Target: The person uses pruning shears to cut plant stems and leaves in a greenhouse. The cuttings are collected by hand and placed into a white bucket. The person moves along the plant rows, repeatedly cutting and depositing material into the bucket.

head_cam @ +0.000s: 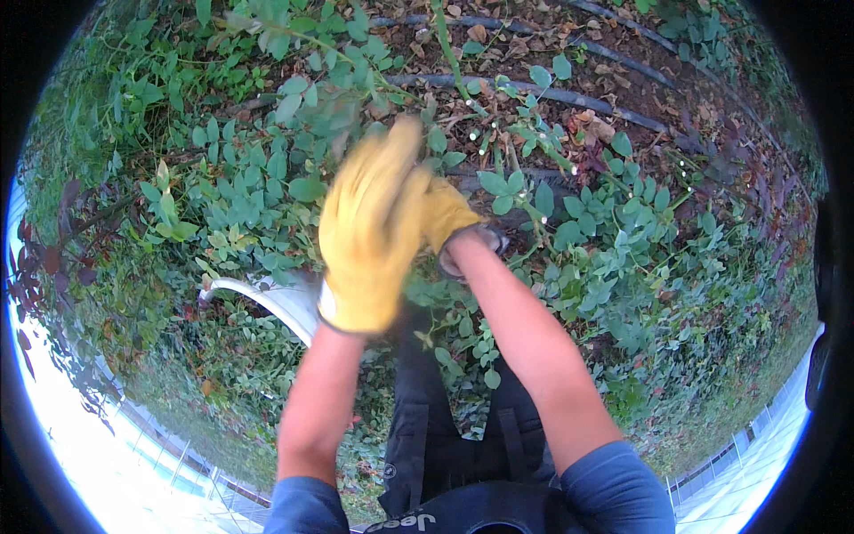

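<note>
My left hand (367, 233), in a yellow work glove, is blurred and lies across the front of my right hand (448, 208), gloved alike. The left fingers point up toward leafy growth; whether they hold anything is not visible. My right fingers are mostly hidden behind the left glove. Above the gloves a leafy rose-like stem (327, 47) slants across. A thick green cane (448, 50) rises just beyond them. To the right, several cut stem stubs (494, 125) show pale ends among green compound leaves (504, 187).
Dark hoses (574, 99) curve over soil strewn with dry leaves (514, 47). A white curved object (260, 300), perhaps a container's rim, lies by my left wrist. Dense foliage (220, 374) surrounds my dark trousers (427, 414). Reddish-purple leaves (740, 160) grow at the right.
</note>
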### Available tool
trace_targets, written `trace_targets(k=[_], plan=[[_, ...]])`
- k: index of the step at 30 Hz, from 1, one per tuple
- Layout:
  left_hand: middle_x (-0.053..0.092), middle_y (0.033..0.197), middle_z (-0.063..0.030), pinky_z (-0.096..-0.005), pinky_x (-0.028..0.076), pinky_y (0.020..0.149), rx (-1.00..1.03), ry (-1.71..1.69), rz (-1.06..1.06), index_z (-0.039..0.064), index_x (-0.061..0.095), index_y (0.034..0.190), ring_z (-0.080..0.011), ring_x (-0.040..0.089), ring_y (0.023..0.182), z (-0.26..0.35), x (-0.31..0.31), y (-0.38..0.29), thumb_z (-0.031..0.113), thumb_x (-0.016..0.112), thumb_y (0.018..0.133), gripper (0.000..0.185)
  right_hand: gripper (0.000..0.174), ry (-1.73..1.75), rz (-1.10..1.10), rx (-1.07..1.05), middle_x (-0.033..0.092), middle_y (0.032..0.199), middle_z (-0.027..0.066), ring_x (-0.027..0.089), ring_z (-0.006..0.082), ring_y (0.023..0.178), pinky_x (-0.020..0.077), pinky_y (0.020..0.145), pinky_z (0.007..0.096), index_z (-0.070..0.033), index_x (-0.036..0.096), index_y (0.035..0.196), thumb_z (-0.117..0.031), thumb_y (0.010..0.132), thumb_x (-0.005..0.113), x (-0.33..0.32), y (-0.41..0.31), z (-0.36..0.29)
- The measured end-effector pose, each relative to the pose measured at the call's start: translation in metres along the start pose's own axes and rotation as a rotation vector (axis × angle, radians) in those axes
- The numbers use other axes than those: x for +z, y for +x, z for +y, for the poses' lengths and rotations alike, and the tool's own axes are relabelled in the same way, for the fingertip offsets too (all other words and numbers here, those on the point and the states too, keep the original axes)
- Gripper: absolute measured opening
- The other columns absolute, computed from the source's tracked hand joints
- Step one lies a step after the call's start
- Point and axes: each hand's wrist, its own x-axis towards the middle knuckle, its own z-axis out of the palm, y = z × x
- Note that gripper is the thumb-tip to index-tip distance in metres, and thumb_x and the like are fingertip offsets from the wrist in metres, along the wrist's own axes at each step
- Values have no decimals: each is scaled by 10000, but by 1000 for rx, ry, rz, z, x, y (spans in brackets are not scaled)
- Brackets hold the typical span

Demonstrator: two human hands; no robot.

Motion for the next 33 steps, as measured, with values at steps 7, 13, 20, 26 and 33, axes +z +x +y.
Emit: trace_targets(k=[7,13,20,26,33], plan=[[757,1180,-38,-516,414,1196,531,845,-208,144,673,1277,-262,677,1232,-49,29,124,237,654,973,319,349,190,58,181,735,990,250,744,408,883,627,792,471,-7,661,1112,-289,909,629,6,-22,-14],[799,1118,-92,-507,364,1219,202,1211,-786,142,669,1330,-272,733,1165,-45,19,118,280,514,1062,339,357,229,40,177,735,882,184,729,316,702,642,651,417,2,662,1151,-280,931,664,-17,-33,-29],[804,1101,-180,-456,628,881,-164,670,-943,122,835,1051,-348,782,1052,-21,56,71,163,693,880,226,472,263,-22,-92,769,988,210,779,306,769,648,697,410,0,675,1219,-357,919,751,-2,-11,5],[768,1146,-190,-420,629,770,-1025,-235,-381,-29,675,1334,-277,788,879,-73,77,11,283,662,1016,445,412,406,-42,82,793,1041,159,788,255,823,630,677,379,-12,663,1266,-277,955,718,4,-7,17],[744,943,-114,-323,583,631,-1228,-755,-141,-47,655,1309,-189,702,699,-96,102,-17,262,727,1006,438,311,416,-3,-19,759,1079,65,725,235,935,571,867,359,-88,705,1257,-198,971,655,34,18,55]])
